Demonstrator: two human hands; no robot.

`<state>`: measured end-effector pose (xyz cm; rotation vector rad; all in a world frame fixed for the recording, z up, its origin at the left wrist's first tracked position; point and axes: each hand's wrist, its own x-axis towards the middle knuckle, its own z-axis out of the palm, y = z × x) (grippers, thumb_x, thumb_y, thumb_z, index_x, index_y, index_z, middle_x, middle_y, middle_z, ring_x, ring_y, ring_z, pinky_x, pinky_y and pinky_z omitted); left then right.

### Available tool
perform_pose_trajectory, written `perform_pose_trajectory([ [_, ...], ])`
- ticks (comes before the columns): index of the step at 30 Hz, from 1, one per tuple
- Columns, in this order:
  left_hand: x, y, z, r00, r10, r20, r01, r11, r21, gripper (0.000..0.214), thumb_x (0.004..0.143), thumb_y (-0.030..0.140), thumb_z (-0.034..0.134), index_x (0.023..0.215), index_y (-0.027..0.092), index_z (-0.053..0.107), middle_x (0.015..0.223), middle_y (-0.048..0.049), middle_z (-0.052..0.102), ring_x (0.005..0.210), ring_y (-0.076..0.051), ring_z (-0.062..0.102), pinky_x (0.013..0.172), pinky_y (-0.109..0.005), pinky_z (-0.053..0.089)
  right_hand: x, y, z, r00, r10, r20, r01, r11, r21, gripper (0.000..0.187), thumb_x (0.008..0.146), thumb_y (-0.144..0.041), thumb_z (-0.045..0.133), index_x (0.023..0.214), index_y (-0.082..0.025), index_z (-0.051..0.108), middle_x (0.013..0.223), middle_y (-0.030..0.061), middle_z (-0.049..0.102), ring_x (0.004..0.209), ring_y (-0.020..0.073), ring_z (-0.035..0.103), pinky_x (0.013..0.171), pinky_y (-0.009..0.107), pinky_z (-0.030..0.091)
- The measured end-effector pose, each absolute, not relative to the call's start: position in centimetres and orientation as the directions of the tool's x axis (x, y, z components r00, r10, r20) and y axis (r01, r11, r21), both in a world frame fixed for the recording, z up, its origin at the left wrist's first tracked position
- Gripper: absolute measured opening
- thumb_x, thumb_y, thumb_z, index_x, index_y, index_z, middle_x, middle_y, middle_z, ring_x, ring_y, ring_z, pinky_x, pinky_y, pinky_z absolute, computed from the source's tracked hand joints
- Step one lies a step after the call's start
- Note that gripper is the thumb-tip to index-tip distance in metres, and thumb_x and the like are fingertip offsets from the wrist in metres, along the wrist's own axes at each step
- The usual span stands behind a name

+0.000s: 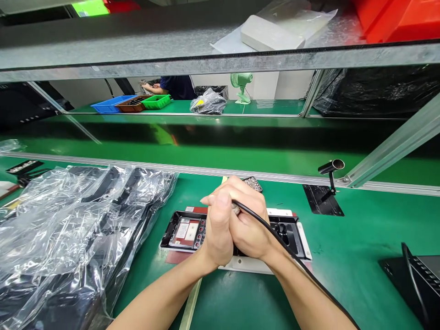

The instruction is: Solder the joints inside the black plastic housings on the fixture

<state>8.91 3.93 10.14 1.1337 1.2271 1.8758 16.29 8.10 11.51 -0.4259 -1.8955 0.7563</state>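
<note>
My left hand (218, 233) and my right hand (250, 229) are closed together around a corded tool, mostly hidden by my fingers. Its black cable (271, 231) leaves the top of my grip and runs down along my right forearm. Directly under both hands lies a long black panel housing (168, 240) with a white metal edge, flat on the bench. A row of round holes and a framed window show at its left end; black fittings (282, 233) sit in its right end. My hands cover its middle and the tool's tip. Just behind stands a small tray of screws (253, 184).
Plastic-wrapped dark parts (85, 220) fill the left side of the green bench. A black bracket with a metal tube (330, 167) stands at right, near a black device (412, 279). Overhead runs a metal shelf (137, 41). Across the bench, a person's arm (154, 88) shows beside coloured bins (112, 104).
</note>
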Motion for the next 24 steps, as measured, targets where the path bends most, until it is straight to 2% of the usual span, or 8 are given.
perform_pose_trajectory([
  [3, 8.7, 4.0, 10.0, -0.439, 0.828, 0.350, -0.080, -0.424, 0.902, 0.047, 0.097, 0.057, 0.047, 0.069, 0.020, 0.055, 0.067, -0.0015, 0.051, 0.061, -0.016, 0.049, 0.057, -0.031, 0.045, 16.2, 8.1, 11.6, -0.413, 0.633, 0.655, -0.107, 0.681, -0.725, 0.023, 0.098, -0.026, 0.051, 0.086, -0.024, 0.070, 0.084, 0.0026, 0.066, 0.079, 0.0153, 0.061, 0.072, 0.031, 0.051],
  [9, 8.8, 4.1, 10.1, -0.468, 0.809, 0.355, -0.082, -0.439, 0.895, 0.046, 0.091, 0.059, 0.057, 0.066, 0.020, 0.053, 0.063, 0.0009, 0.044, 0.056, -0.014, 0.039, 0.053, -0.029, 0.042, 16.2, 8.1, 11.8, -0.424, 0.636, 0.645, -0.084, 0.681, -0.727, 0.029, 0.099, -0.028, 0.047, 0.080, -0.021, 0.067, 0.083, 0.0031, 0.063, 0.078, 0.0140, 0.061, 0.071, 0.029, 0.050],
  [14, 8.9, 4.1, 10.4, -0.487, 0.823, 0.294, -0.158, -0.413, 0.897, 0.049, 0.089, 0.061, 0.057, 0.065, 0.019, 0.051, 0.066, 0.0001, 0.048, 0.060, -0.014, 0.044, 0.056, -0.029, 0.045, 16.2, 8.2, 11.9, -0.423, 0.628, 0.653, -0.065, 0.698, -0.713, 0.028, 0.099, -0.027, 0.047, 0.081, -0.021, 0.067, 0.083, 0.0031, 0.065, 0.081, 0.0142, 0.061, 0.074, 0.028, 0.050],
  [17, 8.9, 4.2, 10.7, -0.496, 0.806, 0.324, -0.147, -0.446, 0.883, 0.049, 0.089, 0.060, 0.058, 0.063, 0.019, 0.053, 0.064, 0.0003, 0.050, 0.059, -0.014, 0.046, 0.057, -0.028, 0.046, 16.2, 8.3, 11.9, -0.433, 0.618, 0.657, -0.061, 0.707, -0.705, 0.026, 0.098, -0.025, 0.048, 0.082, -0.021, 0.068, 0.084, 0.0026, 0.066, 0.081, 0.0138, 0.061, 0.073, 0.027, 0.050],
  [21, 9.0, 4.3, 11.0, -0.477, 0.821, 0.316, -0.168, -0.438, 0.883, 0.050, 0.086, 0.061, 0.061, 0.062, 0.018, 0.056, 0.066, -0.0009, 0.052, 0.064, -0.014, 0.050, 0.065, -0.029, 0.050, 16.2, 8.3, 11.8, -0.441, 0.618, 0.651, -0.031, 0.714, -0.699, 0.025, 0.098, -0.026, 0.048, 0.083, -0.022, 0.068, 0.085, 0.0026, 0.066, 0.081, 0.0138, 0.061, 0.074, 0.026, 0.050],
  [24, 9.1, 4.2, 11.1, -0.485, 0.826, 0.288, -0.195, -0.423, 0.885, 0.052, 0.084, 0.062, 0.063, 0.060, 0.018, 0.051, 0.063, 0.0013, 0.047, 0.058, -0.012, 0.045, 0.058, -0.028, 0.047, 16.2, 8.2, 11.7, -0.447, 0.627, 0.638, -0.009, 0.710, -0.704, 0.026, 0.099, -0.029, 0.048, 0.084, -0.023, 0.069, 0.085, 0.0023, 0.066, 0.081, 0.0140, 0.060, 0.074, 0.026, 0.050],
])
